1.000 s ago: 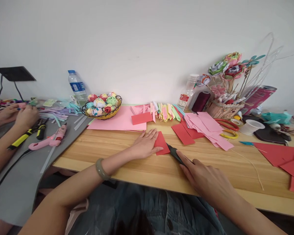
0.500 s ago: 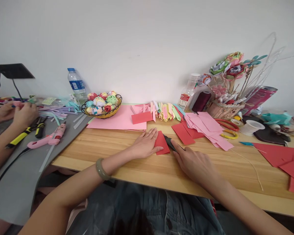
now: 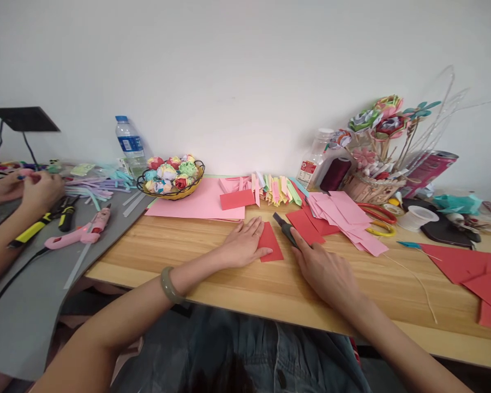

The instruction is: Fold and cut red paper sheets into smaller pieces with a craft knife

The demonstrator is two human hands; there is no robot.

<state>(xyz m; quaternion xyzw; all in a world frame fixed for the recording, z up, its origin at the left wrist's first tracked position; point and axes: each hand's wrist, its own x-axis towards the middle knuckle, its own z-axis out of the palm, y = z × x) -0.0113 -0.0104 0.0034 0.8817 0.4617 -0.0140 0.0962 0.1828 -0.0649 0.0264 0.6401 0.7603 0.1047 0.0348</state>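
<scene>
My left hand lies flat with its fingers stretched out, pressing the left part of a small red paper piece onto the table. A green bangle circles that wrist. In my right hand is a dark utility knife, its tip pointing away from me and to the left. The knife is just right of the paper, with a gap between them. Behind the knife are more red paper pieces, next to a fanned stack of pink paper slips.
On the wooden table stand a basket of paper flowers, folded paper strips, scissors and a thread spool. At left, a co-worker's hands hold something pink near a pink glue gun and pliers.
The knife has come away from the red paper's right edge, and its tip now points further up. My left hand stays on the paper. The view has shifted slightly.
</scene>
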